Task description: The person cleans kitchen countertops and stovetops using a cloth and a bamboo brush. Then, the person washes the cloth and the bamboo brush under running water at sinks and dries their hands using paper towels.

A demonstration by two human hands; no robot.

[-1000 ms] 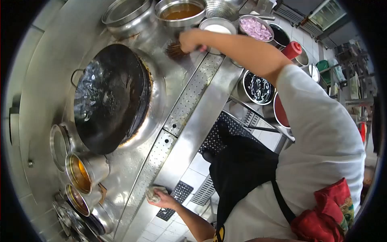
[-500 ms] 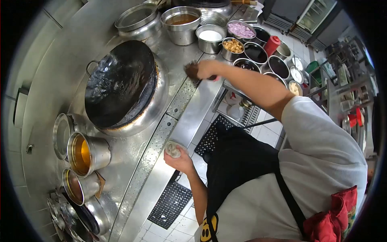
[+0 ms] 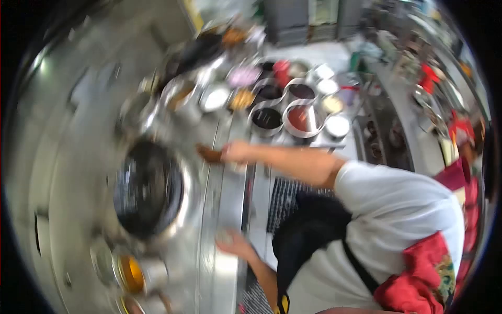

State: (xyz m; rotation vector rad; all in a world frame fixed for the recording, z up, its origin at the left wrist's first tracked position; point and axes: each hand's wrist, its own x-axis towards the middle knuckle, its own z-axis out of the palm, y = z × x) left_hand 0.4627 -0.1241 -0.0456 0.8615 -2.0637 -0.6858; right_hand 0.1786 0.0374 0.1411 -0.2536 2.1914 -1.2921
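Note:
My right hand [image 3: 238,152] is closed around a brown scrubbing brush [image 3: 210,154], its bristles pointing left over the steel counter [image 3: 206,220]. The brush is blurred, and it is apart from the black wok [image 3: 149,188], which rests on the round steel burner ring [image 3: 187,196] to its lower left. Near the counter's front edge, my left hand [image 3: 238,246] holds a pale folded cloth [image 3: 224,236], smeared by motion.
Beyond my right hand stand several steel pots: white contents [image 3: 215,98], brown chunks [image 3: 242,99], dark liquid [image 3: 266,119] and reddish sauce [image 3: 303,118]. A red bottle [image 3: 281,73] rises among them. An orange-filled pot [image 3: 130,273] stands below the wok.
The view has turned toward the right, and most of it is now blurred. Both hands keep their holds, the right on the brush and the left on the cloth.

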